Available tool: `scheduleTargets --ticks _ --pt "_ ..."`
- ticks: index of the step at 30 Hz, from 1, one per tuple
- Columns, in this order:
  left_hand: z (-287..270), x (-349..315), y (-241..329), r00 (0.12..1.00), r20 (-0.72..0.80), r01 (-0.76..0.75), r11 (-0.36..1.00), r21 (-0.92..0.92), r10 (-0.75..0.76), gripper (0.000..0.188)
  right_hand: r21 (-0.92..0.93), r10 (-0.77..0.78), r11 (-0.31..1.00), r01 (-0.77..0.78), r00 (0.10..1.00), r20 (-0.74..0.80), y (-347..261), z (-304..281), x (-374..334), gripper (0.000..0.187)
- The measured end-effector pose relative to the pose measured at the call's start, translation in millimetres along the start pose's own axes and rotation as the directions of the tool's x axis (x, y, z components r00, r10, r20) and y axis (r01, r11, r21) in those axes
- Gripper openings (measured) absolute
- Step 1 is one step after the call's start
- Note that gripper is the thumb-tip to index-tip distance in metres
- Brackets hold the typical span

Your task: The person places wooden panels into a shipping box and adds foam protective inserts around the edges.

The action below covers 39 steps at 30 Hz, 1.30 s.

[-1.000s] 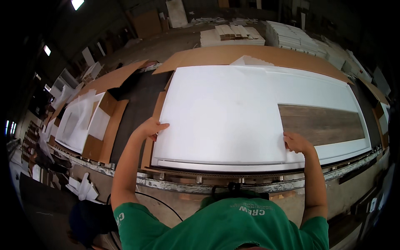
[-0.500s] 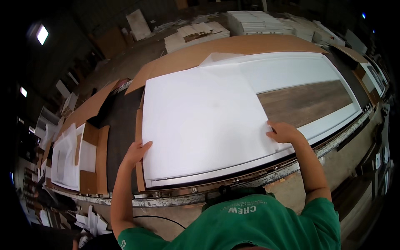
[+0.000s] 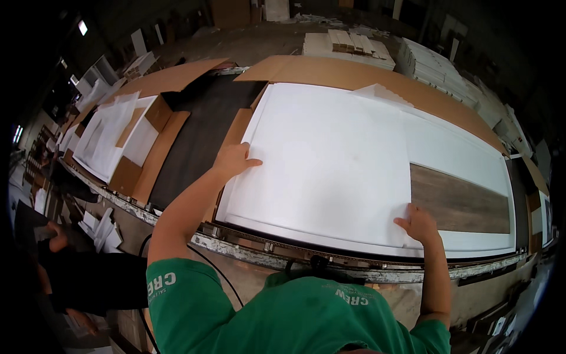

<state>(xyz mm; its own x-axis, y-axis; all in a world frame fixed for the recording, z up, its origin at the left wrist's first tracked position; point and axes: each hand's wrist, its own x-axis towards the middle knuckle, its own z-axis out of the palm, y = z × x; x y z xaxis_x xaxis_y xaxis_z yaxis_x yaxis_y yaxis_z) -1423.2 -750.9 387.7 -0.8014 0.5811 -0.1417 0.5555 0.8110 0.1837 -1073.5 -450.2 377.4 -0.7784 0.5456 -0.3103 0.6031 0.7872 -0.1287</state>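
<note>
A large white sheet (image 3: 324, 159), smooth and foam-like, lies across the left part of a white framed piece of furniture (image 3: 460, 138) in an open cardboard box. My left hand (image 3: 234, 159) is closed at the sheet's left edge, thumb on top. At its right edge, near the front, my right hand (image 3: 421, 224) grips with thumb and fingers. To the right of the sheet a brown wood-grain panel (image 3: 460, 200) shows inside the white frame. What lies under the sheet is hidden.
The box's far cardboard flap (image 3: 354, 74) is folded outward. Another open box (image 3: 127, 180) with a white unit stands left on the dark conveyor belt (image 3: 200, 130). A worn metal rail (image 3: 236, 251) runs along my side. Stacked white panels (image 3: 433, 71) stand behind. A person's arm (image 3: 56, 239) shows at lower left.
The view has swung to the left, so the boxes sit farther right in it. My left hand has moved farther up the sheet's left edge. My right hand stays at the right edge.
</note>
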Motion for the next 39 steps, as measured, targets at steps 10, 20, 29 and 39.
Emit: scheduleTargets --ticks 10,20,29,39 --pt "16.3 147.6 75.8 0.897 -0.213 -0.392 0.920 0.016 0.386 0.064 -0.149 -0.314 0.948 0.280 0.893 -0.321 14.3 16.6 3.9 0.062" --pt "55.3 177.2 112.5 0.895 -0.295 -0.313 0.942 0.125 0.336 0.068 0.022 -0.389 0.917 0.398 0.906 -0.167 22.5 23.3 -0.9 0.057" --pt "77.6 67.9 177.9 0.706 -0.262 -0.620 0.753 0.222 0.658 0.063 -0.016 -0.297 0.955 0.298 0.944 -0.146 24.5 41.8 16.8 0.055" --pt "68.4 6.5 219.2 0.694 0.097 -0.709 0.653 0.268 0.714 0.060 0.198 -0.109 0.967 0.159 0.963 -0.245 24.0 16.8 -15.7 0.049"
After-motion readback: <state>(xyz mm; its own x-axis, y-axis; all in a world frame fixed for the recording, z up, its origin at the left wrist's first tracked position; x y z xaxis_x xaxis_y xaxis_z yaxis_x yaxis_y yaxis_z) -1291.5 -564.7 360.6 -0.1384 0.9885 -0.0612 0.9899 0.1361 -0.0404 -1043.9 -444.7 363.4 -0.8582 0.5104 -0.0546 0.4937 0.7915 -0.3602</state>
